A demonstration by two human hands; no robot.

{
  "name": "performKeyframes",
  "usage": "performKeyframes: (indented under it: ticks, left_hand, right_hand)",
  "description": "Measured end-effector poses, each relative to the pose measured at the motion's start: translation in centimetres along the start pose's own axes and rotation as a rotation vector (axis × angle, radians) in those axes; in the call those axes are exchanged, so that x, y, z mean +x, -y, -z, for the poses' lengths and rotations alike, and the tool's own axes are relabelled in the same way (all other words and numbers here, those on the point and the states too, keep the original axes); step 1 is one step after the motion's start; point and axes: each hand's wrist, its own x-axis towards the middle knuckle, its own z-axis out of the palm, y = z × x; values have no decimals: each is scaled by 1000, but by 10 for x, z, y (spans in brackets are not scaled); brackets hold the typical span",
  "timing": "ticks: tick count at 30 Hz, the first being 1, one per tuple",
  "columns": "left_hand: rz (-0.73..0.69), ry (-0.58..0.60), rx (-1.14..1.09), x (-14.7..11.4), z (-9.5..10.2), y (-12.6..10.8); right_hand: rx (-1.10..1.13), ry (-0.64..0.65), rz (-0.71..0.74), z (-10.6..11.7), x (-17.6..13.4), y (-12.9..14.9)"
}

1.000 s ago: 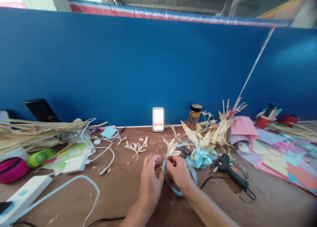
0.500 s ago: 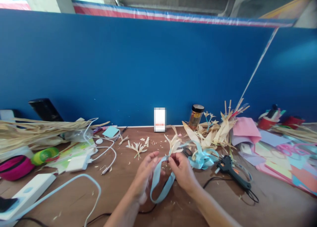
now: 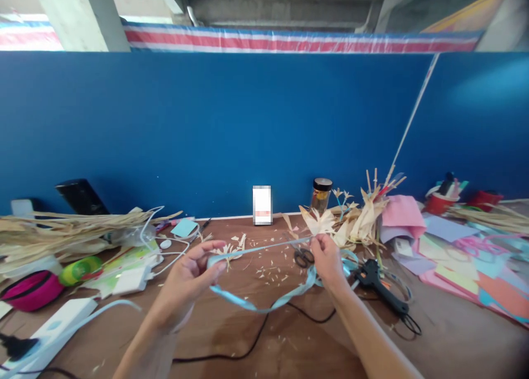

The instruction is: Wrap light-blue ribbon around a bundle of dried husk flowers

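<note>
A light blue ribbon (image 3: 264, 247) is stretched between my hands, and a slack loop of it hangs lower down. My left hand (image 3: 188, 277) pinches the ribbon between thumb and fingers. My right hand (image 3: 328, 260) is closed at the base of a pale dried-husk flower (image 3: 319, 222), where the taut ribbon meets it; the stem is hidden by my fingers. Dark-handled scissors (image 3: 303, 258) lie just left of my right hand. Behind my left fingers, a smaller husk flower (image 3: 229, 252) rests on the table, partly covered.
A black glue gun (image 3: 382, 288) lies at right, near a lidded jar (image 3: 321, 196) and bundled husks (image 3: 366, 225). Coloured paper (image 3: 467, 274) spreads far right. At left are a power strip (image 3: 53, 335), a pink pouch (image 3: 33, 291) and cables. Husk scraps litter the brown table (image 3: 306, 354).
My left hand has moved left and my right hand right, drawing the ribbon from a hanging loop into a taut line. The husk flower has moved right with my right hand.
</note>
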Motion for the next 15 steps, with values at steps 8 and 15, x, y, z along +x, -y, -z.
performKeyframes:
  ticks: [8, 15]
  left_hand:
    - [-89, -326, 773, 34, 6, 39]
    - [-505, -172, 671, 0, -49, 36]
  right_hand:
    - [-79, -109, 26, 14, 5, 7]
    - [41, 279, 145, -6, -26, 35]
